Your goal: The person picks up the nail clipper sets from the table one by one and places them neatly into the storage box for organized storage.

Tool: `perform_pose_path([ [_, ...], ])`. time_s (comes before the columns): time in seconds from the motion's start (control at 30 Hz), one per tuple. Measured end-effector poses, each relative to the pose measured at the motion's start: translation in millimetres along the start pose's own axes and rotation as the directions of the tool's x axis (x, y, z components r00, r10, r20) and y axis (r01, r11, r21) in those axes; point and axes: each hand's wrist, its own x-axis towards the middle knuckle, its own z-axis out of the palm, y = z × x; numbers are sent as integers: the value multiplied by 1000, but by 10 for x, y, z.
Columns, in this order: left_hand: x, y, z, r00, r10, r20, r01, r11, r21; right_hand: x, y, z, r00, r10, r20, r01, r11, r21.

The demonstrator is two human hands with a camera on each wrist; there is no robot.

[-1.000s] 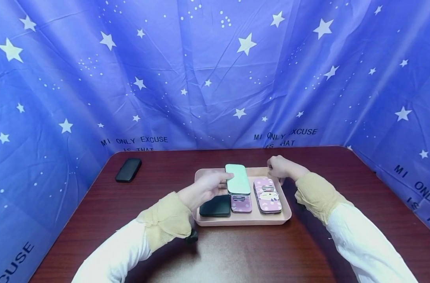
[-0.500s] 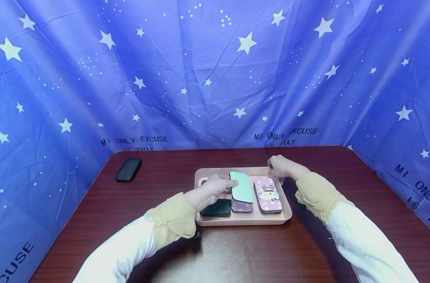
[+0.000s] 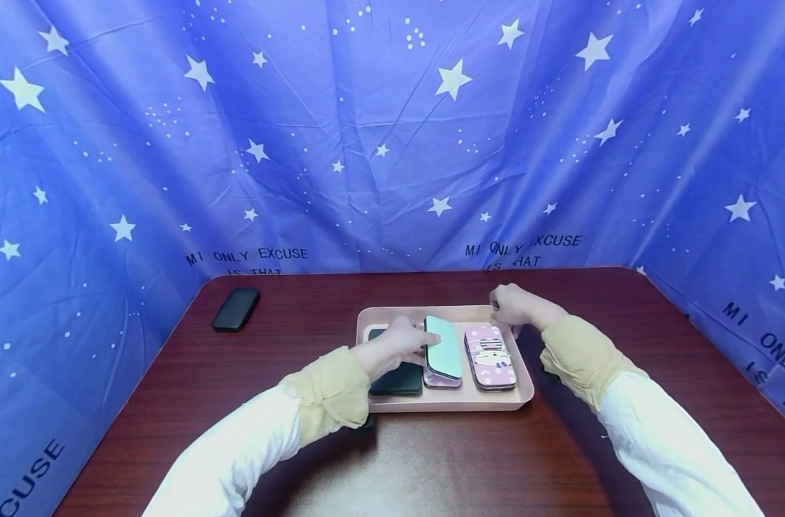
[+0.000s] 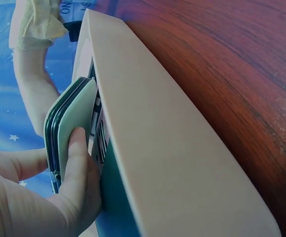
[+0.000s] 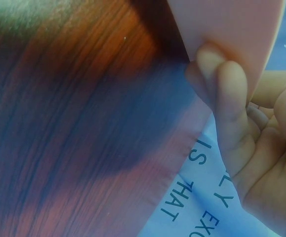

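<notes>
A mint-green zippered case [image 3: 443, 347] is pinched by my left hand [image 3: 397, 340], thumb on one face and fingers on the other. In the left wrist view the case [image 4: 76, 118] shows a dark zipper along its edge. It hangs tilted over a pink patterned case [image 3: 442, 383] lying in the beige tray [image 3: 444, 407]. Dark green cases [image 3: 398, 380] lie under my left hand, partly hidden by it. To the right in the tray sits another pink case [image 3: 490, 359] with a cartoon print. My right hand [image 3: 516, 305] grips the tray's far right rim.
At the far left of the brown table [image 3: 289, 345] lies a black case [image 3: 236, 309], outside the tray. A blue starry curtain [image 3: 366, 143] hangs behind and beside the table.
My left hand has carried the mint-green case slightly right and toward me, lowering it over the pink case in the tray. My right hand stays on the rim.
</notes>
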Motion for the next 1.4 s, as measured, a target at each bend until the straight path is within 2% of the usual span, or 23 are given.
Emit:
perform_pose_path([
  [0.23, -6, 9, 39, 999, 26, -21, -25, 999, 44, -18, -1, -10, 1000, 0, 5, 0, 1000, 2],
  [0.5, -3, 12, 74, 996, 55, -72, -44, 989, 144, -23, -18, -5, 1000, 7, 5, -7, 1000, 7],
  [0.6, -5, 23, 82, 995, 66, -80, -48, 977, 209, -20, -18, -2, 1000, 11, 6, -11, 1000, 3],
  [0.7, 3, 37, 88, 993, 88, -76, -60, 949, 310, -20, -17, -3, 1000, 7, 5, -7, 1000, -1],
  [0.8, 13, 51, 94, 990, 123, -72, -79, 897, 435, -18, -15, -8, 1000, 10, 6, -10, 1000, -2],
  [0.83, 17, 53, 97, 987, 142, -72, -89, 868, 489, -17, -13, -10, 1000, 10, 5, -10, 1000, -1],
  [0.9, 16, 64, 104, 983, 171, -70, -96, 795, 599, -13, -9, -14, 1000, 13, 8, -13, 1000, 0],
  [0.93, 13, 71, 110, 981, 184, -65, -98, 752, 651, -11, -6, -13, 1000, 14, 9, -14, 1000, 1],
  [0.97, 9, 80, 116, 979, 197, -60, -98, 701, 706, -11, -5, -12, 1000, 17, 9, -17, 1000, 1],
  [1.07, -5, 122, 137, 975, 224, -17, -98, 492, 865, -10, -5, -6, 1000, 26, 11, -26, 1000, 5],
  [1.1, -12, 138, 143, 975, 223, -4, -98, 442, 892, -11, -8, -5, 1000, 26, 10, -26, 1000, 5],
  [1.13, -20, 153, 150, 976, 217, 10, -100, 411, 906, -11, -8, -3, 1000, 25, 10, -25, 1000, 5],
  [1.17, -29, 169, 157, 978, 206, 21, -102, 392, 914, -10, -6, -2, 1000, 25, 9, -25, 1000, 6],
  [1.2, -40, 180, 162, 979, 200, 32, -108, 384, 917, -11, -5, -2, 1000, 22, 8, -22, 1000, 5],
  [1.33, -69, 199, 185, 985, 172, 26, -100, 442, 891, -7, 2, -5, 1000, 5, 4, -5, 1000, -1],
  [1.4, -72, 204, 193, 986, 169, 15, -90, 447, 890, -9, 0, -8, 1000, 2, 0, -2, 1000, -1],
])
